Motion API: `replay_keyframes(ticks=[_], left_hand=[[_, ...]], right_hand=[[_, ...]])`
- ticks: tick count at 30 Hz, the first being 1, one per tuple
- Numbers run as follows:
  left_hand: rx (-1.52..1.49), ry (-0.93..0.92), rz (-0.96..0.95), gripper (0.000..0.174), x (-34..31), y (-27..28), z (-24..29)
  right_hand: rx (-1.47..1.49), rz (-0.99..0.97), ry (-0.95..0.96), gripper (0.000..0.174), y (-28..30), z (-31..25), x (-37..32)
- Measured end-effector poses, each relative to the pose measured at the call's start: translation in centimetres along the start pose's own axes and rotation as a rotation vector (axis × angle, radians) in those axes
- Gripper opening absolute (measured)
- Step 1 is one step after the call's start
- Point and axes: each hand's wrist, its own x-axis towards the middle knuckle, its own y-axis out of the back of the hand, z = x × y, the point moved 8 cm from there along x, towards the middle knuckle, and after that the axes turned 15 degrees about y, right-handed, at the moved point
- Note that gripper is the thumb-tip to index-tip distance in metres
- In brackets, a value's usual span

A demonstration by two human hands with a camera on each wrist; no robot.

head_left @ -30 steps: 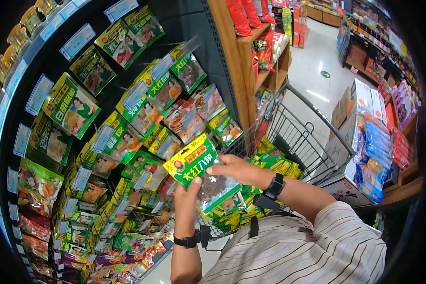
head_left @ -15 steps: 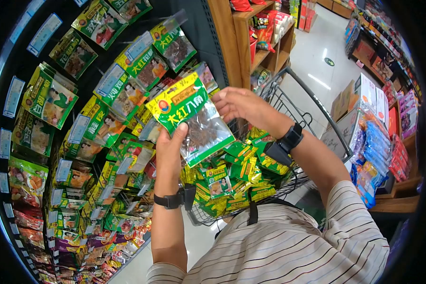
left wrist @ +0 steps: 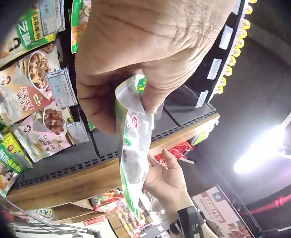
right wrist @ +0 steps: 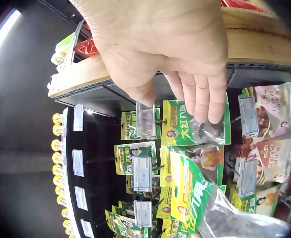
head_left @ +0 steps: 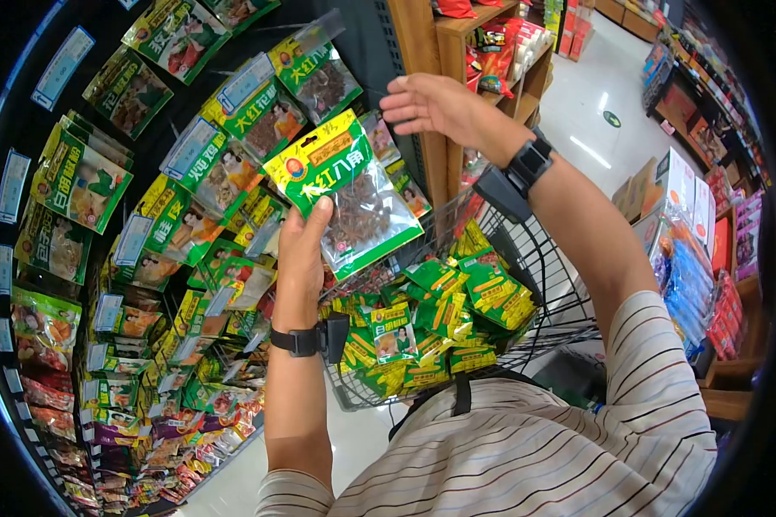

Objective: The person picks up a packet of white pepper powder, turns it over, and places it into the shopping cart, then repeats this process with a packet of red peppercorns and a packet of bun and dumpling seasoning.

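Note:
A green and yellow spice packet with a clear window showing brown star anise is pinched by my left hand, thumb across its front at the lower left edge. The left wrist view shows this packet from its thin side, between thumb and fingers. My right hand is raised past the packet's upper right corner, fingers extended and holding nothing. In the right wrist view, its fingertips overlap a matching packet hanging on the rack, also seen in the head view as the star anise packet at the top.
Rows of hanging spice packets with blue price tags fill the rack on the left. A wire shopping cart stands below the hands, with many green and yellow packets inside. A wooden shelf post borders the rack.
The right hand has let go of the star anise packet and moved up and away toward the rack's edge. The left hand keeps the packet, now further left and higher.

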Motion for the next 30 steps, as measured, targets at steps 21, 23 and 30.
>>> replay_keyframes(ticks=[21,23,30], left_hand=[[-0.007,-0.059,0.044,0.043,4.1,-0.7,2.0],[0.013,-0.068,0.086,0.043,4.6,-0.7,2.3],[0.076,-0.107,0.101,0.041,5.6,-1.4,3.3]], right_hand=[[0.220,0.082,0.078,0.057,-0.9,0.8,10.6],[0.288,0.120,0.073,0.050,-0.9,0.8,10.9],[0.359,0.126,0.065,0.038,-1.2,0.4,10.6]])
